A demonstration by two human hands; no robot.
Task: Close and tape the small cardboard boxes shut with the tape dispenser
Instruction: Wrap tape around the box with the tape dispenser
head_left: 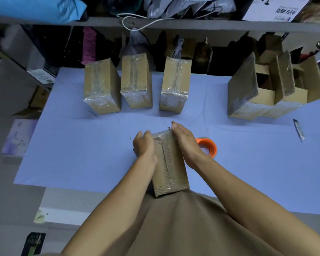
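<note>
At the 6 o'clock edge of the blue table (81, 145) stands one small cardboard box (169, 167), closed, with clear tape along its top seam. Both hands hold it. The left hand (144, 145) lies against its left side with the fingers curved round the far corner. The right hand (185, 139) presses on the right top edge, the fingers rather straight and reaching to the far end. What is inside this box cannot be seen.

Just beside the right hand, at 3 o'clock from the box, lies the orange tape dispenser (208, 145), partly hidden by the wrist.

At 11 to 12 o'clock stand three taped boxes (137, 82) in a row, all closed. At 2 o'clock stand the open boxes (273, 89), their flaps up; their insides look dark and I cannot tell the contents. A small cutter (298, 129) lies at 3 o'clock, well apart.
</note>
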